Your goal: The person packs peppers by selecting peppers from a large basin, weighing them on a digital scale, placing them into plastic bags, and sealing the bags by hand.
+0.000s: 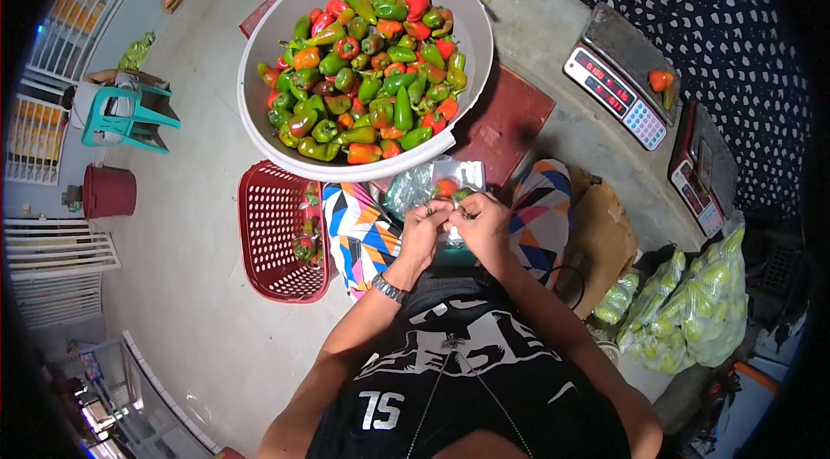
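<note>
My left hand [423,232] and my right hand [484,226] meet over my lap, fingers pinched together. What they grip between them is too small to make out. Just beyond the fingertips lie a red pepper [446,188] and a green one, on a pale surface with clear plastic [409,191] at its left. A wide tub [252,117] full of red, green and orange peppers stands directly in front. To the left of my legs is a red perforated basket [275,230] holding a few bagged peppers [304,246] along its right side.
A digital scale [615,98] with a pepper [661,80] on its plate stands at the right, a second scale [696,198] behind it. Bags of green produce [692,312] sit at the lower right. Far left are a teal chair [130,117] and a maroon bucket [111,191].
</note>
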The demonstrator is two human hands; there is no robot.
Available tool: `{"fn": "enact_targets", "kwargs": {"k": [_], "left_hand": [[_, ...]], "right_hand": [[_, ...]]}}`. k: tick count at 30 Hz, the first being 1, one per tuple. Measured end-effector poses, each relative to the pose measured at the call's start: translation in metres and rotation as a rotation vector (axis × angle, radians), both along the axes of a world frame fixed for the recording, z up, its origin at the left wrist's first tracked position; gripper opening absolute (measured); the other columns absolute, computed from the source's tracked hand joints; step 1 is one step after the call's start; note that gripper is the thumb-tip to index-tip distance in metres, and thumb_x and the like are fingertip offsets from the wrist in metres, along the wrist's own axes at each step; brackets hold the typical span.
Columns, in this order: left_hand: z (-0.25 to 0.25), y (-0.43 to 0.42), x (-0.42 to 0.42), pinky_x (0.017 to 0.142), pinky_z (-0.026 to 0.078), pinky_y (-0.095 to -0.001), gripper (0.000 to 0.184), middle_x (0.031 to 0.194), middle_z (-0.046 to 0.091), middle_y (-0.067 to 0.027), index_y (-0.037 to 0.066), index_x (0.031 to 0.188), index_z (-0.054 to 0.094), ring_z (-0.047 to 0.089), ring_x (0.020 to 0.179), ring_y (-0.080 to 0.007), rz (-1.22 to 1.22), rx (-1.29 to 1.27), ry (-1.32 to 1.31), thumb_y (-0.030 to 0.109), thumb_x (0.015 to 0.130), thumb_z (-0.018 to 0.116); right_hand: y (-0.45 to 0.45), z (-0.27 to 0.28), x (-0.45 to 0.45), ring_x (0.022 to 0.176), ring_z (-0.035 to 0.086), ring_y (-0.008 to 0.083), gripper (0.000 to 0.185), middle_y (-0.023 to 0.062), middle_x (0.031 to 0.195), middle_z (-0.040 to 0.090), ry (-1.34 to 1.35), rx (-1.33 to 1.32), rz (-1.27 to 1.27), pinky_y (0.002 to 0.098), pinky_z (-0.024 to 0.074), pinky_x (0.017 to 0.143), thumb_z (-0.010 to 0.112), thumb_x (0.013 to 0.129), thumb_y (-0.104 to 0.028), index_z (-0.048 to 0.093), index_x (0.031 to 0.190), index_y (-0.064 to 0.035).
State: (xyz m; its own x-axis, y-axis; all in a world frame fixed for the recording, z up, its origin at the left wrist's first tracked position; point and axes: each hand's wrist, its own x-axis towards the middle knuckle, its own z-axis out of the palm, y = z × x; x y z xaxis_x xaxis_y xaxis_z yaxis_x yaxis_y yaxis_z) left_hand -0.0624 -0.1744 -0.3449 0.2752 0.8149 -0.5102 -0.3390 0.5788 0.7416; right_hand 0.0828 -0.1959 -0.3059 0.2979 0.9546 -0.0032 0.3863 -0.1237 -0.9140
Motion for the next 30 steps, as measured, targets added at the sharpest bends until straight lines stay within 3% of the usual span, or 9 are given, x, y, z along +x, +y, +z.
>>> {"fn": "enact_targets", "kwargs": {"k": [1, 4, 8, 11, 14, 17, 20, 26, 30], "left_hand": [[0.008, 0.002, 0.000, 0.070, 0.051, -0.0235, 0.011, 0.090, 0.073, -0.0052, -0.001, 0.101, 0.072, 0.064, 0.075, -0.0111, 0.016, -0.082, -0.011, 0.005, 0.095, 0.065], [0.012, 0.011, -0.004, 0.066, 0.050, -0.0223, 0.009, 0.088, 0.072, -0.0047, 0.001, 0.099, 0.073, 0.064, 0.073, -0.0102, -0.009, -0.169, -0.079, 0.008, 0.096, 0.067], [0.003, 0.017, -0.008, 0.058, 0.047, -0.0214, 0.008, 0.086, 0.072, -0.0027, 0.004, 0.096, 0.073, 0.064, 0.070, -0.0099, -0.004, -0.168, -0.067, 0.010, 0.097, 0.068], [0.002, 0.020, -0.009, 0.067, 0.051, -0.0236, 0.012, 0.089, 0.072, -0.0057, 0.000, 0.099, 0.073, 0.066, 0.076, -0.0120, -0.008, -0.181, -0.089, 0.011, 0.094, 0.072], [-0.015, 0.026, -0.009, 0.066, 0.050, -0.0253, 0.009, 0.088, 0.073, -0.0067, 0.000, 0.095, 0.074, 0.067, 0.078, -0.0141, 0.008, -0.235, -0.122, 0.007, 0.090, 0.072], [-0.002, 0.039, -0.011, 0.060, 0.048, -0.0230, 0.006, 0.080, 0.070, -0.0040, 0.002, 0.090, 0.073, 0.063, 0.067, -0.0114, -0.175, -0.112, 0.061, 0.008, 0.089, 0.073], [-0.026, 0.054, -0.017, 0.060, 0.048, -0.0248, 0.005, 0.078, 0.069, -0.0045, 0.002, 0.088, 0.072, 0.063, 0.066, -0.0127, -0.283, -0.110, 0.180, 0.007, 0.086, 0.073], [0.014, 0.062, -0.010, 0.060, 0.049, -0.0261, 0.014, 0.078, 0.070, -0.0063, -0.003, 0.087, 0.074, 0.063, 0.067, -0.0124, -0.364, 0.074, 0.361, 0.010, 0.083, 0.077], [0.002, 0.058, -0.006, 0.062, 0.050, -0.0266, 0.016, 0.076, 0.070, -0.0056, -0.004, 0.089, 0.074, 0.062, 0.066, -0.0124, -0.324, 0.205, 0.423, 0.011, 0.083, 0.077]], "right_hand": [[0.003, -0.009, 0.000, 0.069, 0.073, 0.0274, 0.020, 0.0139, 0.076, 0.072, -0.110, 0.048, -0.011, 0.0397, 0.0560, 0.065, 0.082, 0.072, -0.014, 0.069, 0.081, -0.0018], [0.009, -0.019, -0.001, 0.064, 0.069, 0.0295, 0.017, 0.0143, 0.075, 0.068, -0.246, 0.149, 0.017, 0.0390, 0.0552, 0.062, 0.079, 0.072, -0.008, 0.065, 0.077, -0.0003], [0.016, -0.033, -0.008, 0.067, 0.067, 0.0366, 0.017, 0.0159, 0.076, 0.066, -0.431, 0.161, 0.007, 0.0466, 0.0545, 0.062, 0.075, 0.072, -0.014, 0.063, 0.076, -0.0028], [0.016, -0.038, -0.009, 0.071, 0.068, 0.0389, 0.018, 0.0179, 0.078, 0.067, -0.511, 0.094, 0.027, 0.0506, 0.0546, 0.063, 0.070, 0.073, -0.019, 0.064, 0.081, -0.0044], [0.017, -0.039, -0.009, 0.073, 0.068, 0.0397, 0.021, 0.0202, 0.080, 0.067, -0.562, 0.053, 0.070, 0.0512, 0.0544, 0.067, 0.070, 0.073, -0.021, 0.063, 0.083, -0.0034], [0.019, -0.040, -0.008, 0.076, 0.068, 0.0394, 0.026, 0.0211, 0.082, 0.066, -0.649, 0.107, 0.167, 0.0507, 0.0541, 0.072, 0.071, 0.074, -0.022, 0.062, 0.088, -0.0022], [0.020, -0.042, -0.003, 0.079, 0.068, 0.0390, 0.031, 0.0207, 0.086, 0.064, -0.674, 0.130, 0.283, 0.0500, 0.0540, 0.074, 0.072, 0.077, -0.026, 0.060, 0.093, -0.0012], [0.030, -0.048, 0.018, 0.084, 0.068, 0.0387, 0.040, 0.0207, 0.093, 0.062, -0.656, 0.241, 0.474, 0.0501, 0.0551, 0.076, 0.070, 0.084, -0.030, 0.058, 0.107, 0.0004], [0.034, -0.055, 0.021, 0.084, 0.068, 0.0375, 0.048, 0.0196, 0.094, 0.062, -0.626, 0.344, 0.481, 0.0469, 0.0558, 0.076, 0.070, 0.085, -0.030, 0.059, 0.119, 0.0020]]}}
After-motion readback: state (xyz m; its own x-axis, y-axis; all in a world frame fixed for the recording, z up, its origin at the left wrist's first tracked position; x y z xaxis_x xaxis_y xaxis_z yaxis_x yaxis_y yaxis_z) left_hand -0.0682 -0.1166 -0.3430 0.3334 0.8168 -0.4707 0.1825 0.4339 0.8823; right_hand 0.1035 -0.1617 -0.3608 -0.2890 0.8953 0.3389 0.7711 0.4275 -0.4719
